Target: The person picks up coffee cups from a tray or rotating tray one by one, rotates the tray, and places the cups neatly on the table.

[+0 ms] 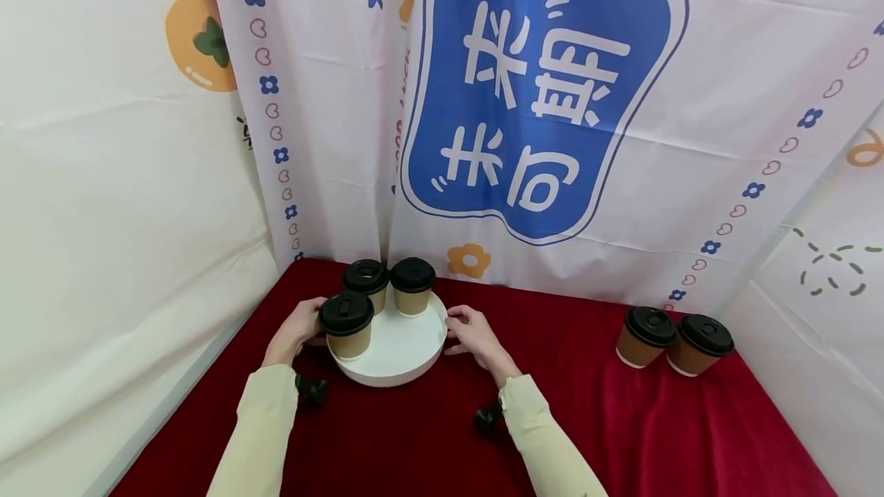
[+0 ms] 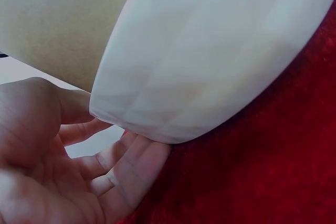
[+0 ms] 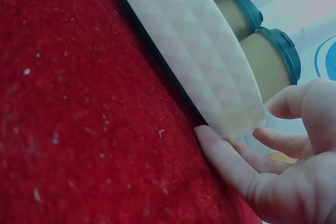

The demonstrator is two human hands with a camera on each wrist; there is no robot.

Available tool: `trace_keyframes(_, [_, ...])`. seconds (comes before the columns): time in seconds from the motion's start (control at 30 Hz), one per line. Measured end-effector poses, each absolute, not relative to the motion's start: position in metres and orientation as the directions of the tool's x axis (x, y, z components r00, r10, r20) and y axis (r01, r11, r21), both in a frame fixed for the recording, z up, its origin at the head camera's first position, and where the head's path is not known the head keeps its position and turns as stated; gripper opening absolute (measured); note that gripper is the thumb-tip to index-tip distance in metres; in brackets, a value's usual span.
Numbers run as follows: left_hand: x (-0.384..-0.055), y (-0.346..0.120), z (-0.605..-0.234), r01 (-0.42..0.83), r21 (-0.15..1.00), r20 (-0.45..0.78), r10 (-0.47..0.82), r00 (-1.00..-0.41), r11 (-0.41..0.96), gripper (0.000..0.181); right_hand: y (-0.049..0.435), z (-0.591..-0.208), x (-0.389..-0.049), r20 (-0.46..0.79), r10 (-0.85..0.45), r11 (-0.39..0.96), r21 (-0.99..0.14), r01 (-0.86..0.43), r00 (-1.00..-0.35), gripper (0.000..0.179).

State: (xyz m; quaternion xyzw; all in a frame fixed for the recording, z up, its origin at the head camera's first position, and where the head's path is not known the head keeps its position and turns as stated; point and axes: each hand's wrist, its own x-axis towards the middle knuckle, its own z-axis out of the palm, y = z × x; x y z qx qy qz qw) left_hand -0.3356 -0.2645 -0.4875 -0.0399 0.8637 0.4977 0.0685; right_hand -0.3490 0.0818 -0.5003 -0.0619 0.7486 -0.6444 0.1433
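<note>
The left hand [image 1: 301,326] has its grip on the left rim of a round white tray [image 1: 407,340], thumb at the upper edge, fingers beneath. The right hand [image 1: 476,336] grips the opposite rim likewise. 3 tan cups [image 1: 348,340] with black lids stand upright on the tray, toward its left and back. The tray is over the left part of the red surface [image 1: 428,436]; 2 brown cups [image 1: 638,345] stand well apart at the right.
</note>
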Motion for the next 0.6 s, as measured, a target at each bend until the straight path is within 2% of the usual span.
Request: trace_keyframes(0.6, [-0.3365,-0.2650,-0.4885,-0.159,0.898,-0.180,0.014,-0.984,0.410,0.035,0.0797,-0.5043,-0.3472,-0.144,-0.258,0.075,-0.989,0.129,-0.955,0.036])
